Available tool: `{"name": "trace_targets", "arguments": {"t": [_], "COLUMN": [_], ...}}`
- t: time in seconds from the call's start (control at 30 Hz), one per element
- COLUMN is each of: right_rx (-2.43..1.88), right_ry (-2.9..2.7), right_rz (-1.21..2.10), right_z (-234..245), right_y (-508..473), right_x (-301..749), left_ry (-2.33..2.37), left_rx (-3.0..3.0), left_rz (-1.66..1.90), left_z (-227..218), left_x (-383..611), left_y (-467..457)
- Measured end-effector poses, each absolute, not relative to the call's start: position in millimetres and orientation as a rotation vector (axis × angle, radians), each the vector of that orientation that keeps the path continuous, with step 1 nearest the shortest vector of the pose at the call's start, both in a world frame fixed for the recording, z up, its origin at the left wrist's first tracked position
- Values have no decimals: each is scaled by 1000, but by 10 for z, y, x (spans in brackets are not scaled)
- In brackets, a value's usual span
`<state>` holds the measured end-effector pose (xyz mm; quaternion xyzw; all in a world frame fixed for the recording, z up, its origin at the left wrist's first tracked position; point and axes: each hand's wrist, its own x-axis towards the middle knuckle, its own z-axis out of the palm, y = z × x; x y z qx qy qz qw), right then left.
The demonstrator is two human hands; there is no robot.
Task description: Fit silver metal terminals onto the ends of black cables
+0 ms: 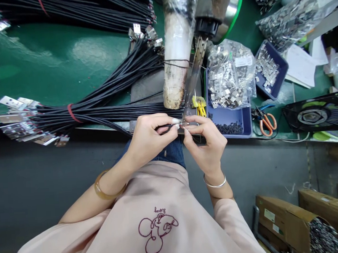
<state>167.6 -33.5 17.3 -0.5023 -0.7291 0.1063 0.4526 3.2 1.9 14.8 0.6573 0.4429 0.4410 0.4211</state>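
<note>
Above the table's front edge, my left hand (pixel 155 137) is closed, pinching a thin black cable close to its stripped end (pixel 183 124). My right hand (pixel 206 137) meets it from the other side, thumb and fingers closed on the fine wires at that end; details there are too small to make out. Just behind my hands lies a bundle of black cables (pixel 105 109), tied with a red band (pixel 73 113) and carrying metal connectors (pixel 14 120) at the left. A perforated metal strip (pixel 196 73) slants down to just above my fingertips.
A white plastic-wrapped tube (pixel 175 61) hangs behind my hands. To the right are a yellow clip (pixel 200 108), a blue tray (pixel 246 123) with bagged metal connectors (pixel 229 81), a smaller bin (pixel 280 74), orange-handled pliers (pixel 267 124) and a black fan (pixel 318 113). Cardboard boxes (pixel 286 218) stand below.
</note>
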Motion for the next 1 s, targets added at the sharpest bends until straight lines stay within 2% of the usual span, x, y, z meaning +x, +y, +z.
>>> {"name": "trace_targets", "arguments": {"t": [0.43, 0.6, 0.67, 0.87, 1.0], "right_rx": [-1227, -1325, -1331, -1264, -1265], "right_ry": [-1840, -1609, -1563, -1704, -1748], "right_rz": [33, 470, 552, 229, 131], "right_z": [93, 97, 108, 72, 52], "right_y": [-395, -436, -436, -375, -319], "right_x": [1612, 1602, 1613, 1618, 1601], "left_ry": [1096, 953, 960, 1053, 1076], "left_rx": [1291, 1173, 1198, 1278, 1285], "left_rz": [1090, 1095, 1084, 1079, 1103], "left_z": [110, 129, 132, 79, 58], "left_x": [93, 87, 82, 114, 142], "left_y": [-59, -91, -102, -100, -86]}}
